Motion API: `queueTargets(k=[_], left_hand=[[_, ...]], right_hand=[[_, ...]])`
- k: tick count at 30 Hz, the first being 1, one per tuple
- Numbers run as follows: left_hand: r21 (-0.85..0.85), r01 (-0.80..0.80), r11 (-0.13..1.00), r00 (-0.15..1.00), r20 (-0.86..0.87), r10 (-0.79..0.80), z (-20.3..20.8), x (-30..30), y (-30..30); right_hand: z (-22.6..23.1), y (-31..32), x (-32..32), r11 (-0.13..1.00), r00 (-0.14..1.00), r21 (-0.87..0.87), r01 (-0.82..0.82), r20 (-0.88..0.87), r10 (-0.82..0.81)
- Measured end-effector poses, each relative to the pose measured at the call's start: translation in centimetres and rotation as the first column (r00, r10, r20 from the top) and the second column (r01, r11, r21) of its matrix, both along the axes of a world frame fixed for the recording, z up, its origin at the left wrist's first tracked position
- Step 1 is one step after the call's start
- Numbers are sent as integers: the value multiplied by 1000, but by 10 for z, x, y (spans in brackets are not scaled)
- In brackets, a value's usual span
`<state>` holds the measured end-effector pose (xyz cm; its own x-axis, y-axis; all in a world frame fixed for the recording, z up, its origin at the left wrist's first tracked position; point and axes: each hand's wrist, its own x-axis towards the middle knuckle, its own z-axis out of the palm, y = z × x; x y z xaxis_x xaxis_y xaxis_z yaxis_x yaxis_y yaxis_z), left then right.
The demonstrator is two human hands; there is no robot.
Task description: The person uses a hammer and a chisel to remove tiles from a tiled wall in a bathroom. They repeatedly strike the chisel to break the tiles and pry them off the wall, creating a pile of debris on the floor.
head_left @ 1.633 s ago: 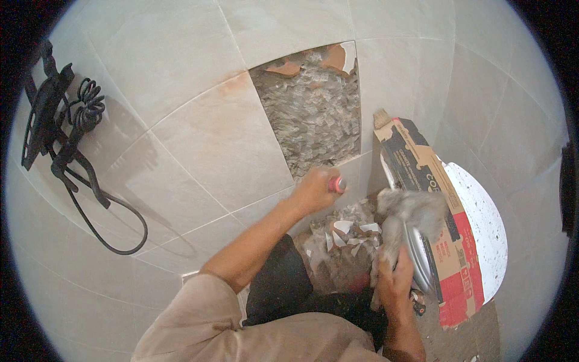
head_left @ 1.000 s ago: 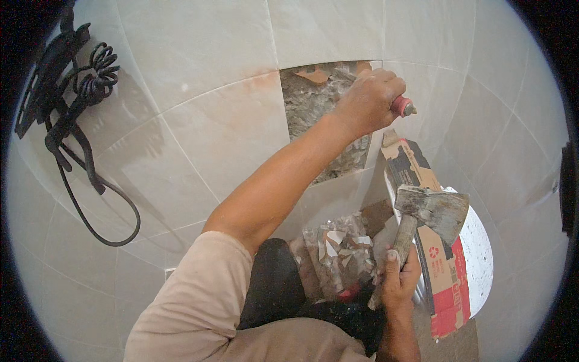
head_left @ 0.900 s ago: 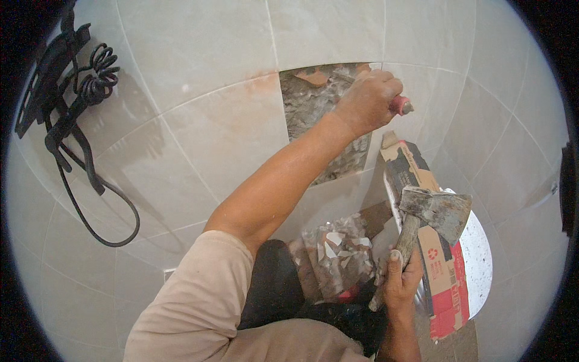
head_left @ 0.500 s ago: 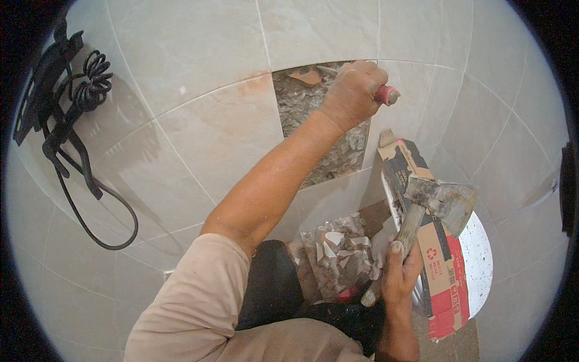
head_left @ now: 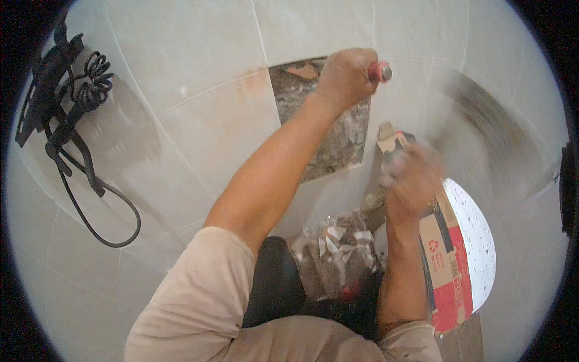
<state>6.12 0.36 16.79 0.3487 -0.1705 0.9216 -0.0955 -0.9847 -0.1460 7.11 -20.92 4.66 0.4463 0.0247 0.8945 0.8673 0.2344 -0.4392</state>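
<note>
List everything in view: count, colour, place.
Wall tiles: many, pale beige, surrounding
Bare patch: 1, grey, upper middle
Handled tool: 1, red and grey, left hand
Blurred tool: 1, grey, upper right
Cardboard box: 1, brown, red, black, lower right
Speckled piece: 1, white, right of box
Strap gear: 1, black, far left
Coiled cable: 1, black, upper left
Shards: several, white, lower middle
Dark object: 1, black, right edge
Shirt: 1, beige, bottom
Trousers: 1, black, lower middle
Left hand: 1, bare, over patch
Right hand: 1, blurred, by box

Red handle [head_left: 375, 72] is showing a grey end [head_left: 387, 72], wall tiles [head_left: 211, 120] are showing pale beige, box [head_left: 435, 235] is mixing brown, black and red, white panel [head_left: 473, 241] is bearing dark specks
</note>
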Motion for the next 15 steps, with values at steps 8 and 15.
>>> queueTargets(k=[8, 15], left_hand=[[-40, 53, 998, 997, 65, -50, 6, -5, 5], [43, -39, 998, 998, 56, 36, -1, -2, 16]], right_hand=[[41, -28, -20, 976, 984, 191, -103, -121, 127], [12, 15, 5, 920, 988, -374, 117, -50, -145]])
